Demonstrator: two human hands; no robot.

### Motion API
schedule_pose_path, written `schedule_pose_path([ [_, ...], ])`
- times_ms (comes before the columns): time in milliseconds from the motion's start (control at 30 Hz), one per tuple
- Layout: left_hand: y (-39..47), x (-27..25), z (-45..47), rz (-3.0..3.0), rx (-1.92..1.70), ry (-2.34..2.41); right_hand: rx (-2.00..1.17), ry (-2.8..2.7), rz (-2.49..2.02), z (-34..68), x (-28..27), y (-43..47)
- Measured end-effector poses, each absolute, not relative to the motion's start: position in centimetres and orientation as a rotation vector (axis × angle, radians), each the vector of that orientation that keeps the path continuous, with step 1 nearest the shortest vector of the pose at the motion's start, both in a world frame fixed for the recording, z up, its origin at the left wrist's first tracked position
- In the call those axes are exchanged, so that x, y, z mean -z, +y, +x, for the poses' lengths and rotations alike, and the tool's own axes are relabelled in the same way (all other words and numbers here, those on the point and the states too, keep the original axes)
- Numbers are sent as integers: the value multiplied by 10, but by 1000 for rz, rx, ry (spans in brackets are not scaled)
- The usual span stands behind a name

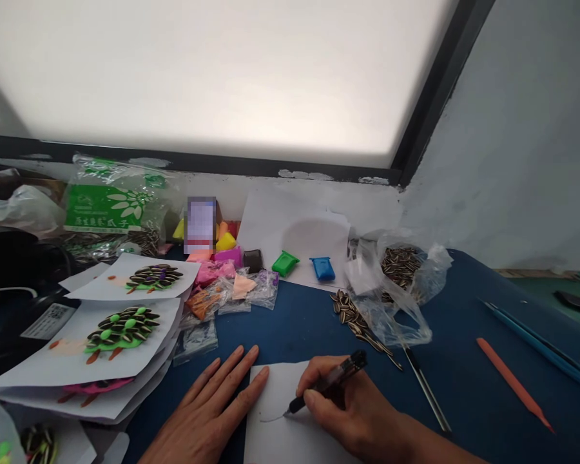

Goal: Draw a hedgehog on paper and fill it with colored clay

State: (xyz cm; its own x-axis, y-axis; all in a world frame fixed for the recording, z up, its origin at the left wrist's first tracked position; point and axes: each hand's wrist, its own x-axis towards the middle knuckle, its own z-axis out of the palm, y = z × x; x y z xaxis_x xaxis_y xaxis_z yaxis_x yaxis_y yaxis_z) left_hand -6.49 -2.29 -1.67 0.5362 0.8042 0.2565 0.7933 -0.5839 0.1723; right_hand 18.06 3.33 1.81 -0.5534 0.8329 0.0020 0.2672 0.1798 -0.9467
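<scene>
My right hand (350, 409) grips a black pen (326, 383), its tip on a sheet of white paper (280, 444). A short curved line runs left from the tip. My left hand (217, 409) lies flat with fingers stretched, its thumb over the paper's left edge and the rest on the blue table (290, 322). Left of it is a stack of white sheets (38, 367) bearing hedgehog-like figures made of clay and sunflower seeds; the nearest figure (123, 332) has a green body with green dots.
Clay packets, one green (285, 263) and one blue (323, 268), sit at the back beside other colours. Loose sunflower seeds (350, 312) lie before an open plastic bag (410, 322) of seeds. A second pen (428, 390), an orange tool (512, 380) and blue tweezers (541, 341) lie right.
</scene>
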Motion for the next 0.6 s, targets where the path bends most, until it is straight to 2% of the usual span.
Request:
schedule_pose_path([
  [300,-25,19,-61,2698,-534,1456,-1359,-1923,-1027,179,-18,34],
  [600,-23,12,-62,2722,-383,1424,-1311,-1933,-1062,180,-19,33],
])
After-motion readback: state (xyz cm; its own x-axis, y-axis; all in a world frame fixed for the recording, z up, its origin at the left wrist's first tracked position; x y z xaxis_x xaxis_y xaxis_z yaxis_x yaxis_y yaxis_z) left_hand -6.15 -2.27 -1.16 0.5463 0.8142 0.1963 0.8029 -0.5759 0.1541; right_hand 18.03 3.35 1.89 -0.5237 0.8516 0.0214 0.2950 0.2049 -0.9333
